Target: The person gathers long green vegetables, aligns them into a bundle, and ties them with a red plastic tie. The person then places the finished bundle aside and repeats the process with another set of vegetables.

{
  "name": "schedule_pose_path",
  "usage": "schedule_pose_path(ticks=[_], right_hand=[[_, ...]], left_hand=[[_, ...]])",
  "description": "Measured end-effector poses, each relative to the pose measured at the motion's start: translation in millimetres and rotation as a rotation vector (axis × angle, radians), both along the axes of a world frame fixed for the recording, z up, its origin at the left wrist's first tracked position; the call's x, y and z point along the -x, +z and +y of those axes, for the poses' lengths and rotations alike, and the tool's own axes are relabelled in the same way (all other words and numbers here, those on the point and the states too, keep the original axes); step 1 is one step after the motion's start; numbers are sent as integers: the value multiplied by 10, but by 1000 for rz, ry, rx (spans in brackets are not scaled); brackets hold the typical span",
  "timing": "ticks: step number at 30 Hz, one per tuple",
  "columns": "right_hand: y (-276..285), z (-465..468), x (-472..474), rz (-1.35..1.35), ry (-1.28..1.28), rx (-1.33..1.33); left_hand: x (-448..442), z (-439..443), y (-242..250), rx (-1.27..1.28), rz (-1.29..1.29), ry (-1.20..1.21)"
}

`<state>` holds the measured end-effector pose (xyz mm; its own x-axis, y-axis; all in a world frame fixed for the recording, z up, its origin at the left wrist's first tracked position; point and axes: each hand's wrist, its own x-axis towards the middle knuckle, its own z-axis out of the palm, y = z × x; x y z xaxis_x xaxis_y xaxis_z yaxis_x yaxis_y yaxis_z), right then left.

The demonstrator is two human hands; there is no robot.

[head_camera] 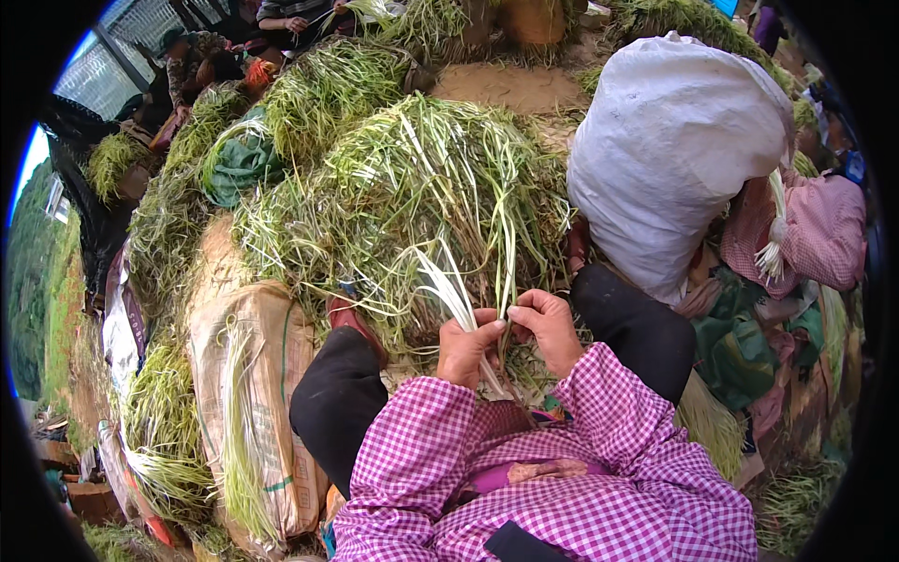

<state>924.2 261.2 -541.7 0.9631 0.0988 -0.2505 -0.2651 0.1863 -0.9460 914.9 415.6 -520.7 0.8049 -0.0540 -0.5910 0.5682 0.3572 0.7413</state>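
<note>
My left hand grips a small bunch of pale, peeled stalks that look like garlic chives or a similar leafy vegetable. Beside that bunch, a longer green stalk runs up from between both hands, pinched at its lower part. My right hand holds it between thumb and forefinger, close to the left thumb. Directly beyond my hands lies a large heap of long green-and-brown stalks, between my knees. The lower ends of the pinched stalk are partly hidden by my fingers.
A full white woven sack stands at the right, beside a person's checked sleeve. At left, a tan woven sack bears pale stalks. A green cloth bundle and more stalk heaps lie farther off, with several people beyond.
</note>
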Motion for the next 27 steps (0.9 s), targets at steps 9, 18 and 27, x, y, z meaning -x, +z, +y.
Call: schedule_pose_path(ticks=[9, 18, 27], right_hand=[[-255, -489, -260, -100, 2, 1241], [194, 92, -127, 44, -56, -65], [204, -706, -216, 73, -377, -120]], left_hand=[[-28, 49, 69, 145, -102, 216], [44, -7, -26, 169, -34, 281], [59, 200, -31, 5, -73, 408]])
